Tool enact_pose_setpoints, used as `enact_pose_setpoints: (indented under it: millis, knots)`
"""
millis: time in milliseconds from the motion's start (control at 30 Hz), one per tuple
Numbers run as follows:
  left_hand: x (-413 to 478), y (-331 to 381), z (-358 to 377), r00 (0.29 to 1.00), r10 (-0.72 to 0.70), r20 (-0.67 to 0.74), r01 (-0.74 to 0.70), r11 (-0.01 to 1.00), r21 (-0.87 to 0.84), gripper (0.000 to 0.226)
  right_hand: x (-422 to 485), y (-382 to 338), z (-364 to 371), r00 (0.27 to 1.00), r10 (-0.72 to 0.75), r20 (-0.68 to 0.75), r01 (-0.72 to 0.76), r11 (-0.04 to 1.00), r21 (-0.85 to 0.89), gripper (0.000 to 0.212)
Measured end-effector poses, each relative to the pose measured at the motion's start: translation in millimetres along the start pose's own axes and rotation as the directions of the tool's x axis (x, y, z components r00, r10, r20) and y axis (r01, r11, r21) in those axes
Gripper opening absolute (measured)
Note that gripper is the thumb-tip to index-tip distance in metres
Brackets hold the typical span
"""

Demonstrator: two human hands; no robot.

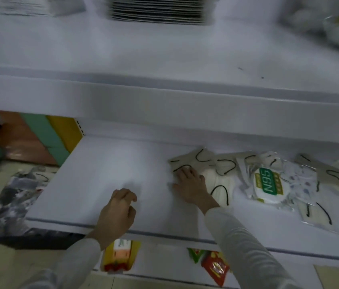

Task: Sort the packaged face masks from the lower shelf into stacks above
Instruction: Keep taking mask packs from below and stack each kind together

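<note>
Grey sleeves (245,247) lowest in frame, w/ a yellow packet (118,255) & a red packet (214,265) on the bottom tier beneath. Left hand (118,213) is over the bare white lower shelf (106,167), fingers loosely curled, gripping nothing. Right hand (191,184) lies flat, fingers spread, on a beige packaged mask w/ black ear loops (197,157) at the left edge of a loose pile of packaged face masks (331,174) on the shelf's right half. A white N95 packet w/ green label (268,184) sits mid-pile. On the upper shelf (164,59), a dark-edged stack (158,9) at back centre and a white stack (29,5) at left, both blurred.
</note>
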State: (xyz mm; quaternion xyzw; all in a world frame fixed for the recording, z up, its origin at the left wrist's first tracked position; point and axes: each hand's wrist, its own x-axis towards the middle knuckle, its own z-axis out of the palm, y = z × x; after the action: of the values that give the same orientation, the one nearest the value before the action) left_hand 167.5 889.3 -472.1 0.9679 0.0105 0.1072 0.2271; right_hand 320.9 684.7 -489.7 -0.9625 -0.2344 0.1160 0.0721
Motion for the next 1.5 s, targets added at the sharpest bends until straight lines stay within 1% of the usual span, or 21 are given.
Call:
enact_pose_setpoints:
  millis: [67, 100, 133, 200, 267, 300, 367, 433, 500, 533, 600, 667, 767, 867, 933, 1067, 1167, 1267, 1333, 1433, 1500]
  knots:
    - [-3, 1, 7, 0.999, -0.018, 0.034, 0.018, 1.0, -0.004, 0.03, -13, 1, 2, 0.994, -0.093, -0.061, 0.095, 0.995, 0.039, 0.057]
    - [-2, 1, 8, 0.999, -0.028, 0.04, 0.028, 1.0, -0.002, 0.03, -22, -1, 2, 0.976, -0.189, -0.11, 0.193, 0.981, 0.032, 0.059]
    - [-2, 2, 9, 0.999, -0.026, 0.048, 0.026, 1.0, 0.005, 0.031, -34, 1, 7, 0.95, -0.27, -0.156, 0.277, 0.961, 0.023, 0.055]
    - [2, 7, 12, 0.998, 0.008, 0.065, -0.01, 0.999, 0.032, 0.033, -59, 8, 18, 0.905, -0.368, -0.214, 0.38, 0.925, 0.015, 0.04]
    - [3, 11, 15, 0.997, 0.03, 0.074, -0.033, 0.999, 0.038, 0.033, -78, 15, 21, 0.878, -0.425, -0.221, 0.441, 0.897, 0.028, 0.029]
    - [4, 13, 16, 0.996, 0.027, 0.084, -0.03, 0.999, 0.031, 0.031, -85, 18, 20, 0.875, -0.419, -0.243, 0.446, 0.892, 0.07, 0.027]
    - [5, 17, 18, 0.993, -0.004, 0.12, 0.003, 1.0, 0.01, 0.024, -93, 21, 17, 0.9, -0.304, -0.313, 0.376, 0.904, 0.205, 0.027]
    - [7, 24, 23, 0.983, -0.054, 0.176, 0.061, 0.998, -0.032, 0.023, -94, 16, 10, 0.941, -0.053, -0.333, 0.168, 0.93, 0.327, 0.029]
    - [10, 33, 29, 0.961, -0.099, 0.259, 0.12, 0.99, -0.067, 0.025, -90, 5, 3, 0.958, 0.204, -0.201, -0.128, 0.933, 0.337, 0.032]
    - [12, 37, 31, 0.95, -0.115, 0.29, 0.142, 0.987, -0.074, 0.026, -87, -2, 2, 0.952, 0.284, -0.114, -0.236, 0.918, 0.319, 0.036]
    - [16, 44, 36, 0.938, -0.136, 0.319, 0.174, 0.98, -0.094, 0.028, -83, -17, 2, 0.927, 0.373, -0.022, -0.35, 0.888, 0.299, 0.043]
    - [20, 50, 38, 0.933, -0.148, 0.329, 0.202, 0.97, -0.137, 0.025, -80, -31, 3, 0.902, 0.433, 0.009, -0.414, 0.856, 0.308, 0.046]
    - [24, 56, 37, 0.921, -0.185, 0.342, 0.261, 0.946, -0.192, 0.021, -76, -42, 5, 0.871, 0.49, 0.021, -0.475, 0.832, 0.287, 0.045]
    - [23, 56, 36, 0.907, -0.205, 0.369, 0.304, 0.923, -0.235, 0.017, -73, -46, 6, 0.86, 0.51, -0.002, -0.493, 0.831, 0.257, 0.043]
    - [22, 56, 36, 0.906, -0.175, 0.385, 0.275, 0.936, -0.222, 0.015, -72, -45, 6, 0.861, 0.509, -0.013, -0.489, 0.834, 0.254, 0.041]
    - [21, 61, 31, 0.89, -0.121, 0.44, 0.241, 0.943, -0.228, 0.023, -70, -43, 3, 0.873, 0.488, -0.005, -0.477, 0.855, 0.205, 0.036]
    - [21, 59, 26, 0.87, -0.094, 0.485, 0.244, 0.935, -0.256, 0.027, -66, -46, 0, 0.883, 0.47, 0.018, -0.456, 0.846, 0.277, 0.037]
    - [19, 55, 23, 0.843, -0.062, 0.535, 0.243, 0.93, -0.276, 0.028, -61, -49, -1, 0.862, 0.496, 0.1, -0.49, 0.767, 0.415, 0.039]
    - [19, 53, 22, 0.829, -0.05, 0.556, 0.238, 0.933, -0.27, 0.027, -57, -48, -2, 0.855, 0.501, 0.133, -0.503, 0.74, 0.447, 0.04]
    - [18, 52, 21, 0.815, -0.053, 0.578, 0.248, 0.932, -0.264, 0.027, -53, -47, -3, 0.887, 0.449, 0.106, -0.452, 0.799, 0.396, 0.043]
    - [19, 51, 21, 0.831, -0.072, 0.552, 0.245, 0.937, -0.248, 0.023, -53, -46, -5, 0.908, 0.412, 0.074, -0.4, 0.802, 0.443, 0.037]
